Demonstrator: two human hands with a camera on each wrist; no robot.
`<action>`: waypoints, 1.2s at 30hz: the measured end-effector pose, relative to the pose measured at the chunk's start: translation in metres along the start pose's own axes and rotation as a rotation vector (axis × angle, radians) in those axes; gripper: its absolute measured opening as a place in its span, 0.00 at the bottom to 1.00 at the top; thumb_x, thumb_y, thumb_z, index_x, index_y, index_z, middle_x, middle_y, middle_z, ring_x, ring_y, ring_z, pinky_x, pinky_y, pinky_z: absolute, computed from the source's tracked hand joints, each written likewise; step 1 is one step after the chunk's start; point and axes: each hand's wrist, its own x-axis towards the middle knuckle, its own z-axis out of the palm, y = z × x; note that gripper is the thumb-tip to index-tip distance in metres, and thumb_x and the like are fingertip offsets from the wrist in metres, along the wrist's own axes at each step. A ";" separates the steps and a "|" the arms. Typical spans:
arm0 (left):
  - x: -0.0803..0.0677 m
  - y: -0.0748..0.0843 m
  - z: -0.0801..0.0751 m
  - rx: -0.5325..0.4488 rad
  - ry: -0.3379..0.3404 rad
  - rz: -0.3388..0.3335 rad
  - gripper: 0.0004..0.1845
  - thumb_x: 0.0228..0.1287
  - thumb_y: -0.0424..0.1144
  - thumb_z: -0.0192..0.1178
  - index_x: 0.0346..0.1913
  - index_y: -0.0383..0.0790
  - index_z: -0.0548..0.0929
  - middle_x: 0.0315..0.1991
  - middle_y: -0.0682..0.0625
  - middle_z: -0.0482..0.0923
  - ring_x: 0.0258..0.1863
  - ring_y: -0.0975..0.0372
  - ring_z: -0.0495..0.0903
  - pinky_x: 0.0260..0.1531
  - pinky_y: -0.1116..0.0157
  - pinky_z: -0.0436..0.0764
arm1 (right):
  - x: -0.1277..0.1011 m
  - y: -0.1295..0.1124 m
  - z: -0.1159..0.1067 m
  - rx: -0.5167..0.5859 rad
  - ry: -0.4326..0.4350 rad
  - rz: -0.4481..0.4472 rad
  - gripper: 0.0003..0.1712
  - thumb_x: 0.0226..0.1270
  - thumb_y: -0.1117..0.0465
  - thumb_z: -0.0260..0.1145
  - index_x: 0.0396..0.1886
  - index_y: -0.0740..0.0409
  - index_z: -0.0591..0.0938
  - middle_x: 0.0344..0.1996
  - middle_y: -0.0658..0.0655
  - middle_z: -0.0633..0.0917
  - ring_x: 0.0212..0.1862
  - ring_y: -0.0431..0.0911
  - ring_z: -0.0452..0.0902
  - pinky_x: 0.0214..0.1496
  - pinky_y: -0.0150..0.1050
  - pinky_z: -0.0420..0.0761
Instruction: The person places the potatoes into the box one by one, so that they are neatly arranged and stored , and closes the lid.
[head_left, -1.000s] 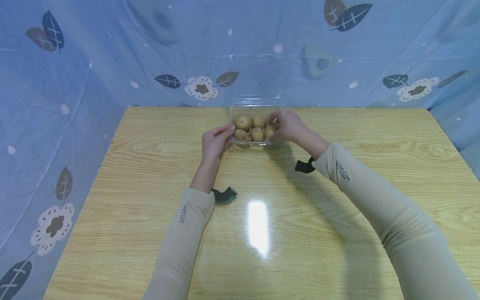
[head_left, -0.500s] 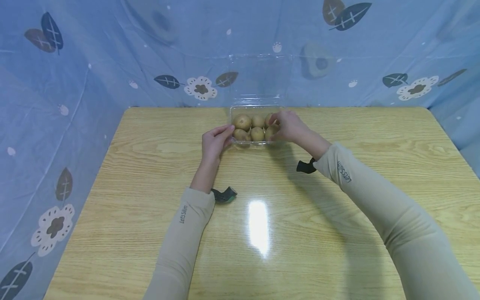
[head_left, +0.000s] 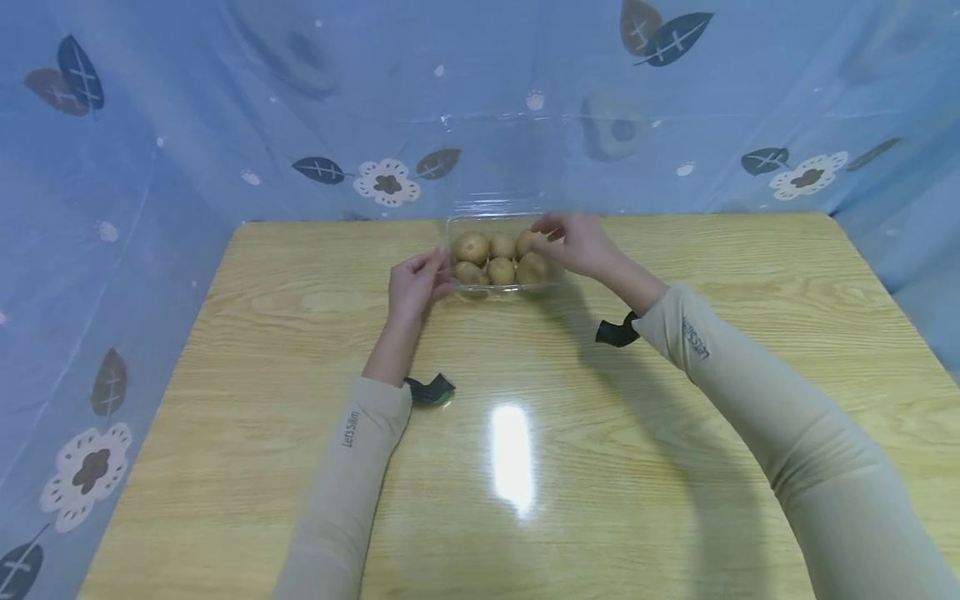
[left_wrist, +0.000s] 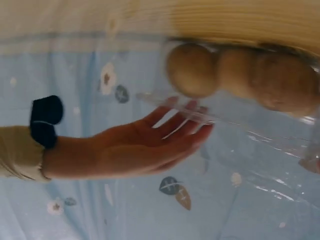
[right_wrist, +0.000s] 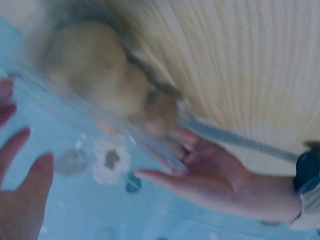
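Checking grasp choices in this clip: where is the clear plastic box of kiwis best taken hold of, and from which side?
Probably by its two short end walls, one hand from each side. The clear box is low and wide, filled with kiwis, its lid standing open at the back. The left hand already touches the left end; the right hand is at the right rim.

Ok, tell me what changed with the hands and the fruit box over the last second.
The right hand lifted off the front right fruit and moved back to the far right rim of the clear box, fingers loosely open. The left hand stayed at the box's left end, its grip unchanged. The six fruits and the open lid stayed put.
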 end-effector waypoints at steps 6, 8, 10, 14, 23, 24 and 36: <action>0.029 0.023 -0.005 0.395 0.047 0.162 0.19 0.65 0.49 0.52 0.48 0.39 0.81 0.37 0.44 0.80 0.29 0.59 0.77 0.21 0.75 0.75 | 0.011 0.018 -0.015 0.064 0.151 0.050 0.21 0.65 0.53 0.56 0.48 0.65 0.77 0.43 0.65 0.81 0.41 0.53 0.77 0.43 0.42 0.79; 0.038 0.038 -0.004 0.517 0.056 0.227 0.18 0.65 0.47 0.52 0.50 0.40 0.80 0.40 0.43 0.81 0.31 0.60 0.76 0.21 0.76 0.70 | 0.017 0.021 -0.023 0.079 0.170 0.106 0.21 0.65 0.51 0.56 0.47 0.64 0.77 0.39 0.64 0.81 0.34 0.47 0.78 0.36 0.36 0.80; 0.045 0.053 -0.001 0.578 0.060 0.293 0.18 0.65 0.47 0.52 0.51 0.41 0.79 0.39 0.43 0.82 0.29 0.64 0.76 0.20 0.77 0.69 | 0.022 0.022 -0.033 0.109 0.168 0.158 0.22 0.66 0.50 0.55 0.48 0.65 0.75 0.34 0.60 0.81 0.28 0.41 0.76 0.29 0.31 0.80; 0.048 0.083 0.009 0.638 0.084 0.404 0.18 0.66 0.47 0.50 0.55 0.45 0.76 0.27 0.47 0.81 0.18 0.68 0.71 0.14 0.73 0.66 | 0.031 0.021 -0.051 0.205 0.145 0.216 0.28 0.66 0.48 0.54 0.57 0.63 0.69 0.27 0.49 0.77 0.22 0.34 0.72 0.25 0.27 0.79; 0.042 0.121 0.027 0.534 -0.051 0.181 0.25 0.66 0.59 0.41 0.63 0.58 0.66 0.26 0.60 0.75 0.20 0.68 0.66 0.32 0.71 0.74 | 0.037 0.000 -0.065 0.265 0.150 0.180 0.37 0.66 0.41 0.50 0.70 0.53 0.54 0.31 0.48 0.78 0.24 0.35 0.74 0.33 0.33 0.82; 0.040 0.120 0.027 0.479 -0.071 0.158 0.25 0.66 0.60 0.41 0.63 0.57 0.66 0.27 0.59 0.75 0.18 0.67 0.66 0.22 0.73 0.70 | 0.036 -0.001 -0.066 0.277 0.142 0.179 0.38 0.67 0.41 0.49 0.70 0.53 0.52 0.30 0.48 0.78 0.24 0.35 0.74 0.33 0.33 0.81; -0.010 0.087 -0.003 0.465 -0.204 0.239 0.26 0.67 0.58 0.42 0.62 0.50 0.69 0.28 0.54 0.78 0.16 0.65 0.73 0.13 0.70 0.73 | -0.017 0.005 -0.043 0.458 0.136 0.183 0.32 0.70 0.42 0.44 0.58 0.64 0.70 0.27 0.46 0.83 0.29 0.37 0.76 0.32 0.31 0.80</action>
